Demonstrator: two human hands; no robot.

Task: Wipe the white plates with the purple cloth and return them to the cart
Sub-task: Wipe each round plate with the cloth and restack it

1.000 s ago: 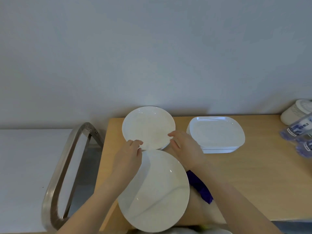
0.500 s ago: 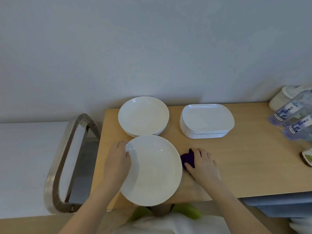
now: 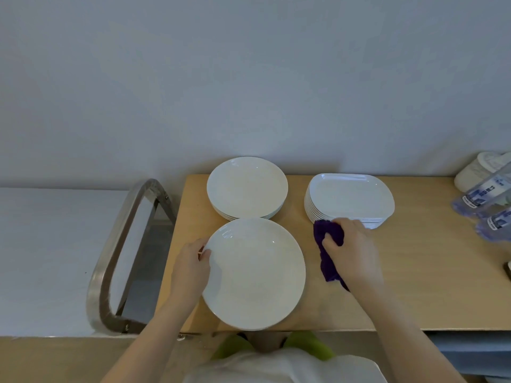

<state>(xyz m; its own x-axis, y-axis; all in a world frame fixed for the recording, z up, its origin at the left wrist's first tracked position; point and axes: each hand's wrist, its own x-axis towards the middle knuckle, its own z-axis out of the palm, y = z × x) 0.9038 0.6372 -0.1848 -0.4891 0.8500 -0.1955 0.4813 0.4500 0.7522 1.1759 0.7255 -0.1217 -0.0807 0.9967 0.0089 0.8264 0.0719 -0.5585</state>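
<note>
Nearest, lying flat at the near edge of the wooden surface (image 3: pixel 414 286): one round white plate (image 3: pixel 254 273). Left hand (image 3: pixel 190 272) at its left rim, fingers (image 3: pixel 204 255) curled onto the edge and holding it. Just right of the plate, right hand (image 3: pixel 352 254) bunching the purple cloth (image 3: pixel 327 244), fingers clamped round the folds, one tail trailing toward the wrist. Probably stiff, glazed, slick and breakable, that plate; best gripped at the rim, thumb above. Cloth soft and limp, easily taken as a wad. Farther back, near the wall: round plate stack (image 3: pixel 247 187), then rectangular plate stack (image 3: pixel 349 199). Far right, bottles (image 3: pixel 486 201). Far left, metal cart handle (image 3: pixel 124 252).
</note>
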